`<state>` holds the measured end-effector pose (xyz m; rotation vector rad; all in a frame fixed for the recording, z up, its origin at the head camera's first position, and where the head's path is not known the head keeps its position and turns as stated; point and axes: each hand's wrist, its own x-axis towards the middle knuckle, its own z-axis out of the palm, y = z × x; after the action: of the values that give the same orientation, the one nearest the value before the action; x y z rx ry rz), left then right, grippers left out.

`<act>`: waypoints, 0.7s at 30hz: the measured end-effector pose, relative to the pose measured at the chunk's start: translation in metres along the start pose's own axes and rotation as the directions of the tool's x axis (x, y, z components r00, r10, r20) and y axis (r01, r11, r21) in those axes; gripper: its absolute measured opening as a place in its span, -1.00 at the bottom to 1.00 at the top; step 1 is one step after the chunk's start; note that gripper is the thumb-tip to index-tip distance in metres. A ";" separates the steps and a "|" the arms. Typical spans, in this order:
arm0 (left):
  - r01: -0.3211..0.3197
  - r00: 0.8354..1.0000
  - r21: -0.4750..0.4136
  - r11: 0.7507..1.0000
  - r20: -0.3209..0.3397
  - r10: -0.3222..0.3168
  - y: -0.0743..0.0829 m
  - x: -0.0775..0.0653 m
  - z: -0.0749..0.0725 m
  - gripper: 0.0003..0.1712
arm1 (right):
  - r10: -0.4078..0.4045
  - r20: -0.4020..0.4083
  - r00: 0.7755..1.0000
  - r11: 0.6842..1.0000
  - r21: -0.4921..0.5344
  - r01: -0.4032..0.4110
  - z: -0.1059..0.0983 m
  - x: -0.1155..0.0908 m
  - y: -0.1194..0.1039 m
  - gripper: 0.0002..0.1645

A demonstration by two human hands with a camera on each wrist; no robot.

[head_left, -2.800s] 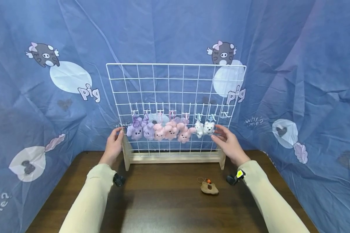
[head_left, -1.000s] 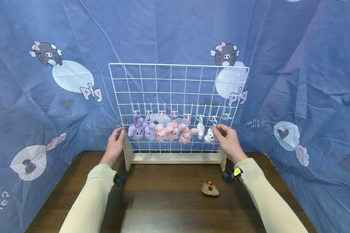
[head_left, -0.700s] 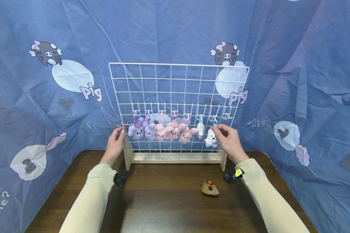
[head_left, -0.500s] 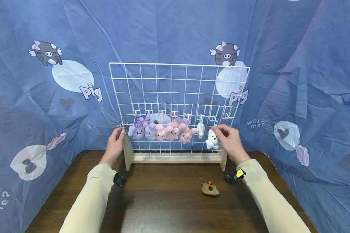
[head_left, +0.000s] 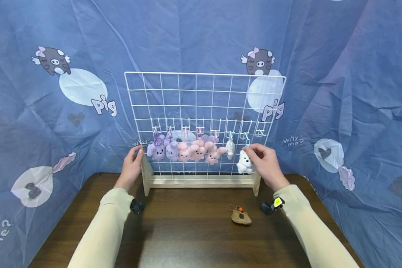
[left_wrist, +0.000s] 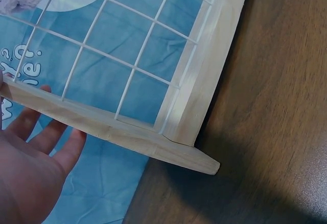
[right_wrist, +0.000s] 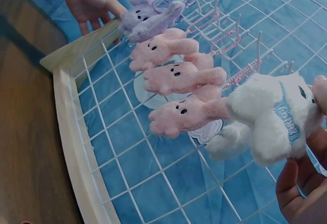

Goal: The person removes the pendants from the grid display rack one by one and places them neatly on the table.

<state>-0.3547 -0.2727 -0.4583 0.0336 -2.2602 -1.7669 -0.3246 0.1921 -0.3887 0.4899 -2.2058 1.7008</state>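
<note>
A white wire grid rack [head_left: 196, 74] on a wooden stand [head_left: 201, 183] stands upright, with a row of plush keychains on its hooks. My left hand [head_left: 131, 167] grips the stand's left post [left_wrist: 92, 119], fingers behind the wood. My right hand [head_left: 267, 165] pinches the rightmost white plush bear keychain [head_left: 244, 163] at its upper body; it wears a blue scarf in the right wrist view. Its blue strap [head_left: 247, 142] stretches up to a hook. Beside it hangs another white plush [head_left: 230, 149], turned sideways, then pink plush bunnies [head_left: 198, 150] and purple ones [head_left: 158, 152].
The last hook [head_left: 259, 133] on the right bears no plush. A brown plush keychain [head_left: 241, 218] with an orange bead lies on the dark wooden table [head_left: 187, 238]. Blue printed cloth [head_left: 201, 37] hangs behind and at both sides.
My right hand went from beside the white bear to pinching it, and the bear has come lower with its strap taut. The neighbouring white plush turned sideways. My left hand stays on the post.
</note>
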 end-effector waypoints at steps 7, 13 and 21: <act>-0.004 1.000 0.018 1.000 -0.011 0.004 -0.001 -0.001 0.000 -0.44 | -0.005 0.050 0.999 1.000 -0.004 0.006 0.006 -0.005 -0.001 -0.71; -0.004 1.000 0.008 1.000 -0.013 0.004 -0.001 -0.001 0.001 -0.44 | 0.021 0.108 0.994 1.000 -0.022 -0.018 0.016 -0.010 0.004 -0.73; -0.012 1.000 0.004 1.000 -0.009 0.012 -0.001 0.000 0.001 -0.44 | 0.033 0.167 0.985 0.997 -0.078 -0.020 0.031 -0.023 -0.003 -0.76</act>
<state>-0.3551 -0.2724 -0.4589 0.0288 -2.2527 -1.7527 -0.3040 0.1631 -0.4035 0.6086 -2.3952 1.6355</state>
